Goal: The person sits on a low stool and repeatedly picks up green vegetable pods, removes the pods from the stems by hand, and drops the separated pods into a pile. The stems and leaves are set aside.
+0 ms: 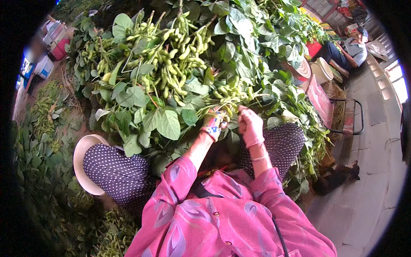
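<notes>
My left hand (215,123), in a patterned work glove, is closed around green stems of a soybean plant with pods (227,91). Close beside it on the right, my right hand (249,123), in a pale pink glove, has its fingers curled at the same plant; whether a pod or stem is between them cannot be told. A large heap of leafy soybean plants (167,120) lies before me and reaches my knees. Thick clusters of plump green pods (179,54) hang on the stems beyond my hands.
A pale round basin (85,167) stands by my left knee. Loose pods and leaves (45,160) cover the ground at left. On the right are a metal-framed chair (321,102), buckets (322,69), a seated person (350,51) and a dark animal (337,178) on the floor.
</notes>
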`<action>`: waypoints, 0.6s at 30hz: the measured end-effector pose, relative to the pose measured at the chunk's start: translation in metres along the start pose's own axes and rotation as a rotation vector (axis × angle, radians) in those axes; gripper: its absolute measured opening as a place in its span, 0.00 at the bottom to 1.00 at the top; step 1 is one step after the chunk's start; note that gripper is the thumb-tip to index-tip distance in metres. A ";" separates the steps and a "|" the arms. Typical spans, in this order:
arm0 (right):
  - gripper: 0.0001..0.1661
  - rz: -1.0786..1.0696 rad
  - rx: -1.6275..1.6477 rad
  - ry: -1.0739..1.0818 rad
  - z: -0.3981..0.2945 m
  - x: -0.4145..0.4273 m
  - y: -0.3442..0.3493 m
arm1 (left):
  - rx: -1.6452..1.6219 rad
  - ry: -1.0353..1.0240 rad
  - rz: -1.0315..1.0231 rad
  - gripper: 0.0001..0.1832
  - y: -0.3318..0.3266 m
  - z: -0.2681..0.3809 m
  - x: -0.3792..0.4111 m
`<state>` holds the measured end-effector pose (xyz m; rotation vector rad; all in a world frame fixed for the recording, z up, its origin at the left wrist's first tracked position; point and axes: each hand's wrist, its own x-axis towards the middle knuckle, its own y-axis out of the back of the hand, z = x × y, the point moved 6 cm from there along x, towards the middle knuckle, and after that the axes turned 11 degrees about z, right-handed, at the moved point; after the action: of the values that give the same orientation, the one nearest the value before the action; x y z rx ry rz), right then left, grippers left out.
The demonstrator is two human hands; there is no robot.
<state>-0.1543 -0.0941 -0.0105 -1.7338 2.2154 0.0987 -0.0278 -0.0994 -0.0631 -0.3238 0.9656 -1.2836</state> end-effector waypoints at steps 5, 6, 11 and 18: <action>0.13 0.057 -0.064 -0.027 -0.003 0.035 -0.002 | 0.071 0.023 -0.031 0.14 0.002 -0.002 0.004; 0.15 0.077 -0.186 -0.081 -0.007 0.039 -0.004 | 0.062 0.032 -0.038 0.14 -0.001 0.002 0.001; 0.15 0.005 -0.165 -0.057 -0.010 0.044 -0.019 | 0.189 0.083 -0.050 0.15 0.004 0.004 -0.011; 0.10 -0.113 -0.172 -0.072 -0.008 0.040 -0.019 | -0.025 0.257 -0.356 0.13 -0.026 -0.004 -0.044</action>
<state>-0.1457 -0.1381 -0.0123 -1.9093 2.1066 0.3288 -0.0473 -0.0666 -0.0288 -0.3672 1.1778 -1.6684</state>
